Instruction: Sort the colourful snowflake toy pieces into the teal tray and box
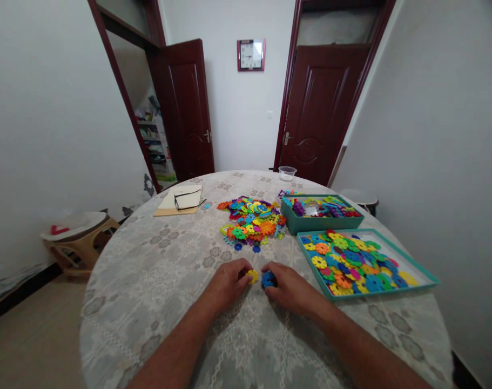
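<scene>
Close to the middle of the table, my left hand (231, 278) pinches a yellow gear-shaped plastic piece (253, 276) between thumb and fingers. Just to its right, my right hand (285, 283) is closed on a blue gear-shaped piece (268, 279); its palm side is hidden, so I cannot tell whether it holds more than one. A small gap separates the two held pieces. Beyond my hands lies a loose pile of colourful gear pieces (254, 216), with two dark blue ones (238, 247) at its near edge.
A shallow teal tray (391, 292) of gear pieces stands right of my right hand. Behind it is a deeper teal box (327, 222) of parts. Eyeglasses (184, 202) rest on a notebook (164, 204) at the left; a clear bowl (287, 173) stands at the far edge.
</scene>
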The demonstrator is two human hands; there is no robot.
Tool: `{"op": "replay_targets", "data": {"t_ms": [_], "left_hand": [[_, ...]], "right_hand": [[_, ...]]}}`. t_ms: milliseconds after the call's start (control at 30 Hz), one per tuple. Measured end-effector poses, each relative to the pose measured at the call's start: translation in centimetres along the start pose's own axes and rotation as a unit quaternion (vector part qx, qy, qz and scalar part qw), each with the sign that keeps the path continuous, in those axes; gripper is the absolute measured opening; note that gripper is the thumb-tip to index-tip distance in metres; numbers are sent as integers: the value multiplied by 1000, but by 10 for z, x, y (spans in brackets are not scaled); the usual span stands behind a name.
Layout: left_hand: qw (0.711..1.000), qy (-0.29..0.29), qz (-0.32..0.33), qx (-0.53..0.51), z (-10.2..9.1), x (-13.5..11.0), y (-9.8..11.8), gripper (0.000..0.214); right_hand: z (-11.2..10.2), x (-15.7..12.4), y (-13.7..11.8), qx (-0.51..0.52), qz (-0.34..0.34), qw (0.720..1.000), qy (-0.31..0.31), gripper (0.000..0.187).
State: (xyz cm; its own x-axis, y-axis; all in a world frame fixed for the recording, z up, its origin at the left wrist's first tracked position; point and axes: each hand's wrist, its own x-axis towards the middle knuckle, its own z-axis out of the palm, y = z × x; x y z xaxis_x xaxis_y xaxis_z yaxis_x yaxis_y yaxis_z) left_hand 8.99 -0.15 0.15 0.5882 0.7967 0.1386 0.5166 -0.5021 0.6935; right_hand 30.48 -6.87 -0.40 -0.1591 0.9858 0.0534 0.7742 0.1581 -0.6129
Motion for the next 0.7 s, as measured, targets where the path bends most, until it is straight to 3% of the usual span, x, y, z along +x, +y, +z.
{"op": "replay_targets", "data": {"t_ms": [133,233,433,500,700], "left_hand": [[1000,12,-17,5,2,0,-2,13],[1000,21,-16,-1,2,0,-4,14],[996,-9,-12,-92,1,-2,0,17],[991,-26,-19,-131,4,-2,1,16],[978,-57,-42,-195,13,-3,3,13]], "right_hand": [[3,-3,-4,10,-32,999,8,14],[6,-4,-12,56,-44,996,59,10],[11,-2,-18,141,18,983,118,9],[11,-2,-14,146,8,981,128,11],[5,-8,-11,142,-29,988,52,11]]}}
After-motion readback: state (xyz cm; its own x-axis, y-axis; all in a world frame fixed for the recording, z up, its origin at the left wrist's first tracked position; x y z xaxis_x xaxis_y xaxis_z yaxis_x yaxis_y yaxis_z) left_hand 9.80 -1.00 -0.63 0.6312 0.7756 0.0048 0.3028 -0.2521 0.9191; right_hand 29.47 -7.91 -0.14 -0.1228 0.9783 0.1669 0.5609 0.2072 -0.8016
